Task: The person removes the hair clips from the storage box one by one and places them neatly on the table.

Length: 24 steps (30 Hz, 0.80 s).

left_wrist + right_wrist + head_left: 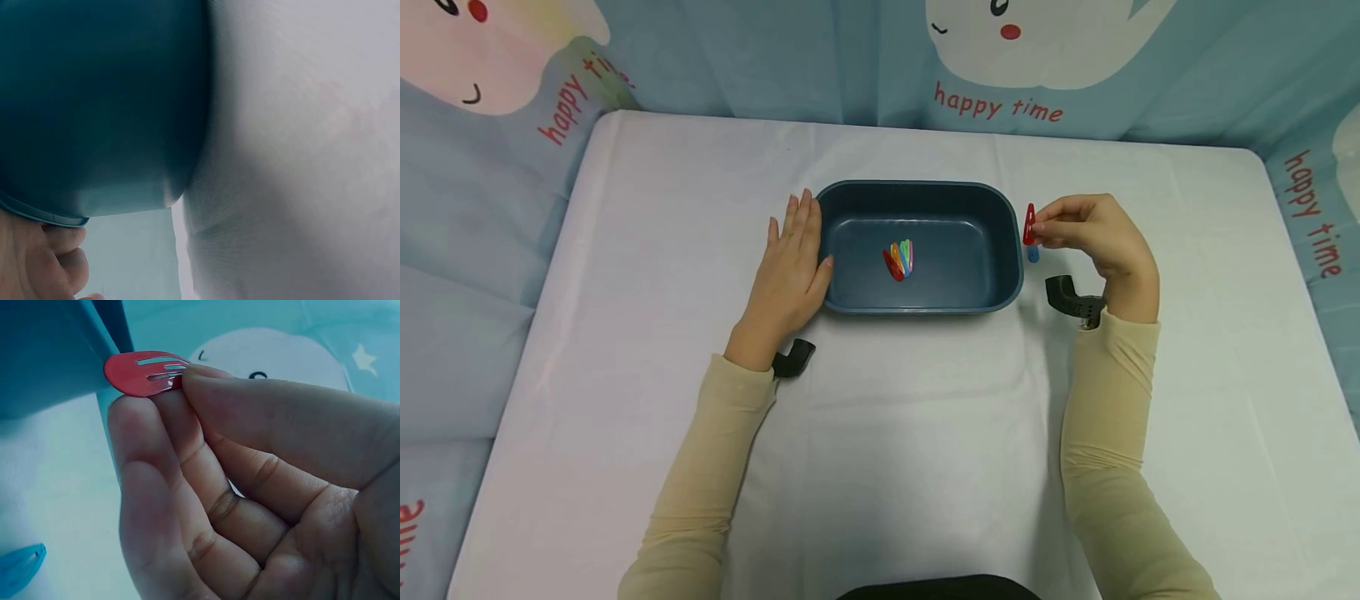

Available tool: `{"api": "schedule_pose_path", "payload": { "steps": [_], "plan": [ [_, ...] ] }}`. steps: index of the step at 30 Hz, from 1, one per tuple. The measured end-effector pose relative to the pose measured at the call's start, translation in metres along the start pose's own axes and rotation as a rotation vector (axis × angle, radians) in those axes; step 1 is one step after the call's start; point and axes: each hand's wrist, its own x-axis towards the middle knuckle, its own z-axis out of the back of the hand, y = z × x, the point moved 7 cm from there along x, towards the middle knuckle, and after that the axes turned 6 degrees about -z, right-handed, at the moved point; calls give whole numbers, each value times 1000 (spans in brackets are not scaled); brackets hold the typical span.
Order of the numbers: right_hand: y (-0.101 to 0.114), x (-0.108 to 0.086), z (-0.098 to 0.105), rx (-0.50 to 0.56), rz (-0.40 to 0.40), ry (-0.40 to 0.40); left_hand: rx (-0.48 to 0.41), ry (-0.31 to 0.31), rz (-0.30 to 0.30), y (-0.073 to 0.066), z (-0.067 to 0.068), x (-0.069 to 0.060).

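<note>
Between thumb and fingertips my right hand (1093,233) pinches a red hair clip (1029,225), held just off the right end of a dark blue bin (925,310). The right wrist view shows the red clip (134,375) flat with its slots visible. A blue clip (1033,253) lies on the table below it, also in the right wrist view (22,569). Inside the bin several coloured clips (895,262) lie close together. My left hand (790,271), fingers straight, rests against the bin's left end; in the left wrist view its fingers (53,256) touch the rim.
A white cloth (910,433) covers the table. Behind it hangs a blue printed curtain (790,58). Black wrist mounts (793,358) show beside both wrists, and a dark rounded shape (940,588) is at the bottom edge of the head view.
</note>
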Motion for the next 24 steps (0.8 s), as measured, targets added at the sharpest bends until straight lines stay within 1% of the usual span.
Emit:
{"api": "schedule_pose_path", "payload": {
  "steps": [8,15,19,24],
  "plan": [
    [-8,0,10,16,-31,-32,3,-5,-5,-1,1,0],
    [-19,1,17,22,-90,-57,-3,-6,-10,-1,1,0],
    [-26,2,21,4,-132,-78,-1,-5,-10,0,1,0],
    [-36,4,25,-1,-190,-83,2,1,-4,0,0,0]
  ]
}}
